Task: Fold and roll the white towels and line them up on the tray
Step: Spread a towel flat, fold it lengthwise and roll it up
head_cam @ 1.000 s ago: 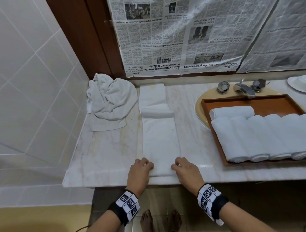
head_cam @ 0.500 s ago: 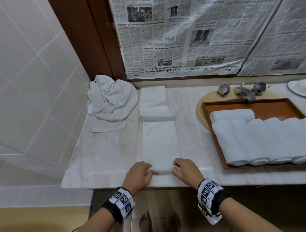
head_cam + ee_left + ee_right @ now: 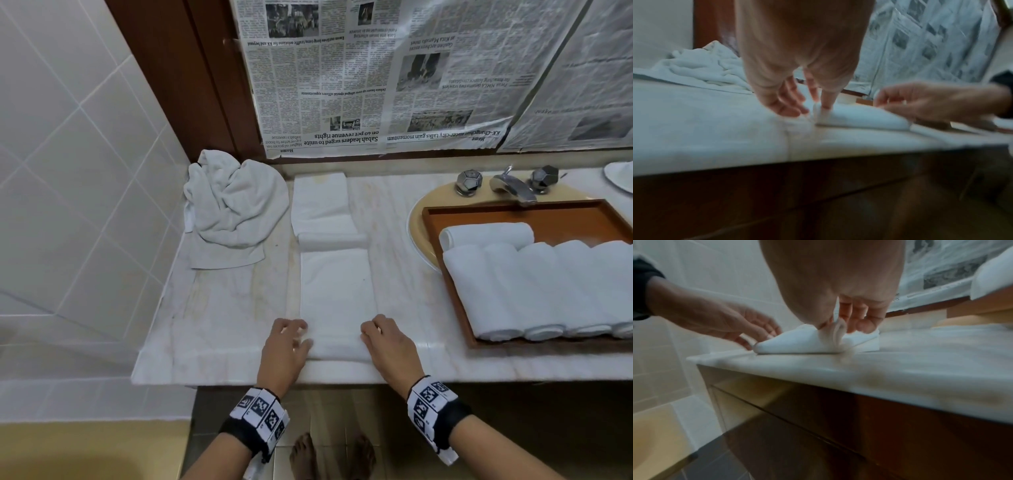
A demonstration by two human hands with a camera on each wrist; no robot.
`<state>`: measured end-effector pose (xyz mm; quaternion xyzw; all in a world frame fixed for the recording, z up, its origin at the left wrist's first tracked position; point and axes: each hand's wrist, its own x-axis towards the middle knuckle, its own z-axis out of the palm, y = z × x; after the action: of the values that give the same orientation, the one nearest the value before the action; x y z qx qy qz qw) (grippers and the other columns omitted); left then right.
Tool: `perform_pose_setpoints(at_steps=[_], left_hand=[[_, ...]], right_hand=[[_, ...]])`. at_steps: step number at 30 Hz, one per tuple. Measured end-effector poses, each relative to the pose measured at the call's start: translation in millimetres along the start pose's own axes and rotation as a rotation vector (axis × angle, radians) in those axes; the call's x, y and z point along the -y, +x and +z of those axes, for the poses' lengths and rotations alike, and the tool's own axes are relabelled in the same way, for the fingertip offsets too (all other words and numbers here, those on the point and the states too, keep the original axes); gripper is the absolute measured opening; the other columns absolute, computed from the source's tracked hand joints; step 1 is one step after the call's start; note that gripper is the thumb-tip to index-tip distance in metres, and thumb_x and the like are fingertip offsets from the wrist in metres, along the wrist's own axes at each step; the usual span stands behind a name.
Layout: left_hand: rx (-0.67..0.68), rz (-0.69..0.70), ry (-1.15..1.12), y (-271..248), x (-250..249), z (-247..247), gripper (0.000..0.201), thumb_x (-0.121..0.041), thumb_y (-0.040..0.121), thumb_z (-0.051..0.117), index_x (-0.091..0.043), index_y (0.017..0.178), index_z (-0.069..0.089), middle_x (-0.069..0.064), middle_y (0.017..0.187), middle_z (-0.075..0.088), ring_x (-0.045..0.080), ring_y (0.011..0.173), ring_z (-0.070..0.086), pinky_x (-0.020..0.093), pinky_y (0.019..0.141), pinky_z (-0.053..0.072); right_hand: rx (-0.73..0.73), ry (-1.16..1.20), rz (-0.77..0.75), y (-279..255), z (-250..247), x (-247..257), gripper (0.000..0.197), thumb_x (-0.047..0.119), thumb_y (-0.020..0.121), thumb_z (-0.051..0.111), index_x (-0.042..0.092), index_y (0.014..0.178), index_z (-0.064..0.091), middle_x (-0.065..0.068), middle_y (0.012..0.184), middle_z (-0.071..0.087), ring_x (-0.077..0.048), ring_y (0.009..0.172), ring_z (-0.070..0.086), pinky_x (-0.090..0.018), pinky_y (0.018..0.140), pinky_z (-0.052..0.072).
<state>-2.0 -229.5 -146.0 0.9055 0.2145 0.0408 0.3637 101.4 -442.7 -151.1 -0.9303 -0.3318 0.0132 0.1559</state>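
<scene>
Head view | towel (image 3: pixel 337 301) near end rolled — between hands | left hand (image 3: pixel 286 346), right hand (image 3: pixel 387 344) pinching roll ends

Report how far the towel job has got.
Done: at least five rolled towels lie on the tray. In hand: left hand and right hand roll the near end of the folded towel. Left: the half-rolled towel behind it and the crumpled towel.

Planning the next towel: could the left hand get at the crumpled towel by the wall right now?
Probably yes: the crumpled towel lies uncovered ahead of the left hand, bare counter between, though that hand first must release the towel strip.
</scene>
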Motion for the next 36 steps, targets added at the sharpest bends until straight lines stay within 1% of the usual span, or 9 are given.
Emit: perform_pose_setpoints(at_steps=[3,6,10,14,17,21,30,33,36], left_hand=[[-0.002,0.239,0.149,-2.0,9.0,9.7,0.022,-0.009,0.088,0.068,-0.026,0.101,0.068,-0.009,0.107,0.056,0.015,0.091,0.051,0.031,0.073,0.052],[0.033,0.313,0.241,-1.3,6.8,12.9,0.022,-0.019,0.084,0.061,-0.025,0.104,0.069,-0.008,0.102,0.062,0.019,0.092,0.05,0.037,0.07,0.055],[0.144,0.259,0.34,1.0,2.9,12.0,0.053,-0.056,0.076,0.054,-0.024,0.117,0.065,-0.006,0.114,0.058,0.02,0.107,0.048,0.036,0.077,0.054],[0.207,0.231,0.31,9.8,7.8,3.8,0.036,-0.045,0.086,0.056,-0.028,0.116,0.068,-0.006,0.105,0.065,0.02,0.103,0.056,0.032,0.081,0.046],[0.234,0.167,0.135,12.0,10.8,-5.6,0.033,-0.045,0.088,0.062,-0.031,0.116,0.071,-0.009,0.104,0.071,0.012,0.099,0.062,0.023,0.084,0.042],[0.192,0.037,-0.044,7.8,12.3,-9.0,0.026,-0.043,0.094,0.063,-0.031,0.115,0.072,-0.017,0.109,0.07,0.002,0.1,0.062,0.009,0.086,0.041],[-0.031,-0.164,-0.053,9.4,0.1,1.0,0.015,-0.04,0.09,0.066,-0.025,0.094,0.066,-0.006,0.078,0.063,0.013,0.078,0.059,0.029,0.073,0.045],[-0.083,-0.074,0.039,9.9,-9.5,3.8,0.012,-0.029,0.094,0.061,-0.021,0.103,0.061,-0.003,0.096,0.055,0.013,0.082,0.054,0.027,0.069,0.04],[-0.033,0.04,0.222,6.3,-14.0,13.7,0.016,-0.017,0.097,0.054,-0.021,0.107,0.065,-0.002,0.106,0.054,0.018,0.096,0.051,0.029,0.069,0.043]], right_hand=[[-0.048,-0.015,-0.198,-5.3,0.2,-0.6,0.03,0.001,0.072,0.065,0.018,0.096,0.063,-0.002,0.097,0.058,-0.022,0.08,0.052,-0.03,0.063,0.039],[0.051,-0.048,-0.268,-10.8,-1.4,-0.5,0.024,0.033,0.083,0.051,0.022,0.097,0.065,0.004,0.097,0.06,-0.017,0.084,0.055,-0.028,0.069,0.043],[0.185,-0.018,-0.217,-4.0,-1.4,2.3,0.03,0.039,0.08,0.05,0.021,0.094,0.069,0.005,0.091,0.062,-0.016,0.081,0.06,-0.027,0.064,0.048],[0.294,0.215,-0.026,11.2,-11.0,2.7,0.032,0.036,0.095,0.052,0.015,0.113,0.069,-0.003,0.105,0.063,-0.02,0.1,0.056,-0.032,0.085,0.043],[0.3,0.38,0.085,11.9,-13.7,-2.5,0.03,0.037,0.096,0.056,0.018,0.116,0.069,0.001,0.108,0.068,-0.016,0.101,0.06,-0.027,0.089,0.043],[0.244,0.404,0.121,6.2,-5.8,-5.5,0.025,0.039,0.097,0.055,0.021,0.112,0.066,0.004,0.104,0.064,-0.015,0.096,0.06,-0.03,0.088,0.046],[0.078,0.193,0.122,5.6,0.0,-0.8,0.036,0.047,0.099,0.043,0.022,0.105,0.067,0.002,0.098,0.061,-0.021,0.09,0.056,-0.035,0.077,0.047],[0.017,0.09,0.101,9.7,-5.4,4.3,0.015,0.029,0.092,0.064,0.022,0.105,0.067,0.0,0.095,0.065,-0.023,0.079,0.061,-0.037,0.07,0.048],[0.008,-0.019,-0.051,6.6,-4.0,5.8,0.033,0.005,0.067,0.08,0.02,0.093,0.069,-0.001,0.089,0.062,-0.024,0.072,0.057,-0.034,0.058,0.044]])
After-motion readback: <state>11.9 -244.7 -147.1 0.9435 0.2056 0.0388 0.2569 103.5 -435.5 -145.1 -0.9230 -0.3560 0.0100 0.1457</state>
